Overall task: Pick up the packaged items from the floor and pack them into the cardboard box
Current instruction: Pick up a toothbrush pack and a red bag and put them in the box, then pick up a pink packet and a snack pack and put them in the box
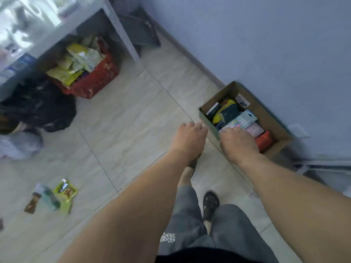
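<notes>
The open cardboard box (pixel 269 118) stands on the floor against the blue wall, with several packaged items inside. My right hand (pixel 237 144) is over its near corner, fingers curled down on the near end of a pale teal blister pack (pixel 242 119) that lies on top of the others. My left hand (pixel 190 138) hovers just left of the box, fingers loosely curled and holding nothing. On the floor at the lower left lie a green packet (pixel 65 192), a teal pack (pixel 50 198) and a brown packet (pixel 32 203).
A red basket (pixel 95 80) full of yellow packets sits under a grey metal shelf (pixel 123 33). A black plastic bag (pixel 38 107) lies at the left. My legs and a dark sandal (pixel 209 203) are below my arms on the pale tiled floor.
</notes>
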